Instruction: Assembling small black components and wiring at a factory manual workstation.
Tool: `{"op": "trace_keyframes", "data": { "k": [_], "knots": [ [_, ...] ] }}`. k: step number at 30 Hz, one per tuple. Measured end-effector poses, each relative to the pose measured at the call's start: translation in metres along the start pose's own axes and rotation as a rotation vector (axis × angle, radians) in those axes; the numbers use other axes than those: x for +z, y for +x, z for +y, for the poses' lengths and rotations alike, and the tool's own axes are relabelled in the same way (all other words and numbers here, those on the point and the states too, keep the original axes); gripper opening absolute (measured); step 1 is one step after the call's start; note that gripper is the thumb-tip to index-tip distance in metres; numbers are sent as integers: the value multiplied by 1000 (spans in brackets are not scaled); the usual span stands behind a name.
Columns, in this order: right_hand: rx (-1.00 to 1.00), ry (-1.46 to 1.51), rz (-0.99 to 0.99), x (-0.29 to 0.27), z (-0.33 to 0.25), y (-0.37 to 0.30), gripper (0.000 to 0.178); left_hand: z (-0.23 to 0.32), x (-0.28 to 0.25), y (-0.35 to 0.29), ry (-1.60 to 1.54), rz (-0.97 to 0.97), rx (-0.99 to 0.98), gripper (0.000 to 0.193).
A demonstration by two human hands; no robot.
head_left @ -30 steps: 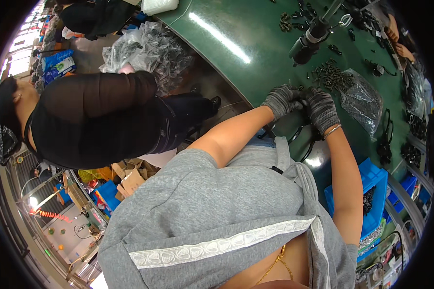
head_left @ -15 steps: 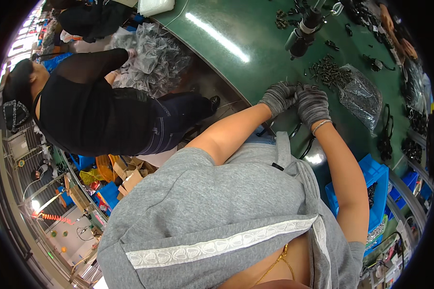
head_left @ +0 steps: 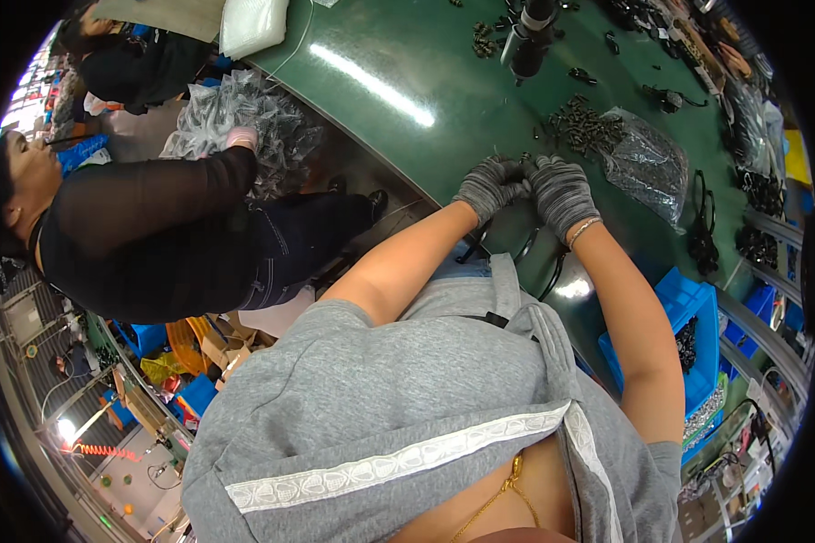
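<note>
My left hand (head_left: 493,190) and my right hand (head_left: 563,192), both in grey striped knit gloves, meet fingertip to fingertip near the table's front edge. Their fingers are bent and closed around something small and dark, mostly hidden by the gloves. Just beyond my right hand lies a heap of small dark screw-like parts (head_left: 587,125), spilling beside a clear plastic bag (head_left: 654,172). Between my wrists and body, a black cable (head_left: 554,279) curves at the table edge.
Over the green table (head_left: 389,81) hangs a black power screwdriver (head_left: 525,54). Black cabled parts (head_left: 703,235) lie at the right. A blue bin (head_left: 708,353) stands by my right forearm. At left, a co-worker in black (head_left: 154,226) handles crumpled clear plastic bags (head_left: 281,127).
The whole view has shifted slightly, so the table sits further left and up. My hands stay together with fingers bent. The co-worker's arm and head have moved.
</note>
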State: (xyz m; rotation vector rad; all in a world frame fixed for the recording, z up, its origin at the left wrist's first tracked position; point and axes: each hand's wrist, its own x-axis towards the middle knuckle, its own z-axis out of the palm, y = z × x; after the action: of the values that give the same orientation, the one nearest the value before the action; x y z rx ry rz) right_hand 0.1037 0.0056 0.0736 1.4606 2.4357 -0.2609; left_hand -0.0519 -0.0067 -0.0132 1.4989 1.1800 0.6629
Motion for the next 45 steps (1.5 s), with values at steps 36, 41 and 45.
{"op": "trace_keyframes", "data": {
  "k": [36, 41, 45],
  "knots": [
    [87, 188, -160, 1, -9, 0, 17, -59, 17, 19, -189, -34, 15, 27],
    [383, 303, -156, 11, -19, 7, 29, -64, 27, 33, 228, -32, 13, 19],
    [484, 418, -212, -20, 4, -5, 26, -26, 9, 15, 223, -148, 134, 25]
  ]
}}
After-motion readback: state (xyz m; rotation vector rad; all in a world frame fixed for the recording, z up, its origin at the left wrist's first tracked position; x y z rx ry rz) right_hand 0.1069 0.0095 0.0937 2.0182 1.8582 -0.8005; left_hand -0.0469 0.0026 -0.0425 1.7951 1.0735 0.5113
